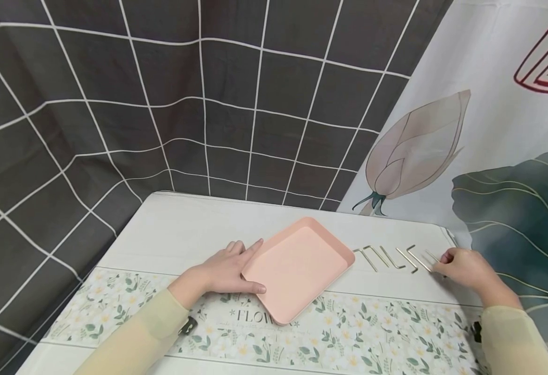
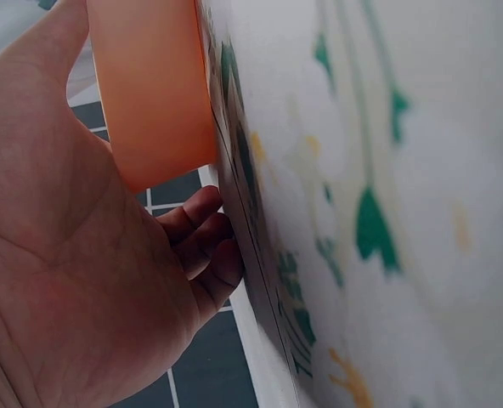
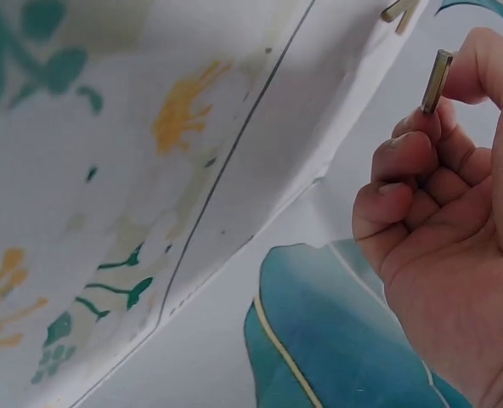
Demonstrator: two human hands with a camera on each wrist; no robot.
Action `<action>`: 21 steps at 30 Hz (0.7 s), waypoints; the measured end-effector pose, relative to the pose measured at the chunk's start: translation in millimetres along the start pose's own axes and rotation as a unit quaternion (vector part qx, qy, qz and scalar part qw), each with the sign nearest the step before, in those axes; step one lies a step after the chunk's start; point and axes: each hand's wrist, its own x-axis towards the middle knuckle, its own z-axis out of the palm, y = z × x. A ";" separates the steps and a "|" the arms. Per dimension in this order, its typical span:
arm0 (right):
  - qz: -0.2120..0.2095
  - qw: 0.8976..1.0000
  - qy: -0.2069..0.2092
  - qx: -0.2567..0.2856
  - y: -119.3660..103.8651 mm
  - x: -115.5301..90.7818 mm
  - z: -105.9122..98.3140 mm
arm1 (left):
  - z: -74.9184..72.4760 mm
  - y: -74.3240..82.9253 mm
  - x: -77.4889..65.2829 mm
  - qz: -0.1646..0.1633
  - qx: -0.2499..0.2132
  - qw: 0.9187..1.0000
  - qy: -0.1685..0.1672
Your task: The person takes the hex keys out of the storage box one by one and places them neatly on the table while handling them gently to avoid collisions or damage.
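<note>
A shallow pink tray [image 1: 299, 268] lies turned at an angle on the table. My left hand [image 1: 227, 271] holds its left corner, with the thumb over the near rim and the index finger along the far side. The left wrist view shows the tray's wall [image 2: 154, 102] beside the palm, with the other fingers bent below it. At the table's right end my right hand [image 1: 461, 268] pinches a thin gold-coloured hex key [image 3: 437, 82] between thumb and fingers. Several similar L-shaped hex keys [image 1: 388, 258] lie in a row between tray and right hand.
A white table cover [image 1: 180, 229] with a floral band [image 1: 372, 328] lies under everything. Behind the table hangs a dark curtain [image 1: 227, 125] with white grid lines. A pale curtain [image 1: 423, 192] with large leaf prints hangs at the right, close to my right hand.
</note>
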 end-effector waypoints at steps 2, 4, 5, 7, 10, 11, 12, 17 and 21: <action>0.004 1.000 -0.006 0.003 1.6 1.1 -0.4 | 0.1 -0.2 -0.2 0.000 0.001 1.000 0.000; 0.005 1.000 -0.010 0.004 3.0 2.1 -0.1 | 0.1 -0.2 -0.4 0.000 0.000 1.000 0.001; 0.006 1.000 -0.012 0.006 3.6 2.5 0.1 | 0.1 -0.3 -0.4 0.001 0.000 1.000 0.001; 0.006 1.000 -0.013 0.005 5.0 3.4 1.2 | 0.0 -0.2 -0.4 0.001 -0.001 1.000 0.001; 0.003 1.000 -0.010 0.001 6.8 4.9 3.0 | -0.2 0.0 -0.4 0.001 -0.002 1.000 0.001; 0.003 1.000 -0.009 0.000 7.3 5.5 3.6 | -0.3 0.0 -0.4 0.000 -0.002 1.000 0.001; 0.003 1.000 -0.009 -0.002 7.6 6.2 4.1 | -0.4 0.1 -0.4 0.000 -0.002 1.000 0.001; 0.002 1.000 -0.009 -0.006 8.9 9.6 5.9 | -0.4 0.1 -0.4 -0.001 -0.001 1.000 0.001; 0.003 1.000 -0.013 -0.007 10.0 11.2 7.9 | -0.6 0.4 -0.5 -0.002 -0.002 1.000 -0.001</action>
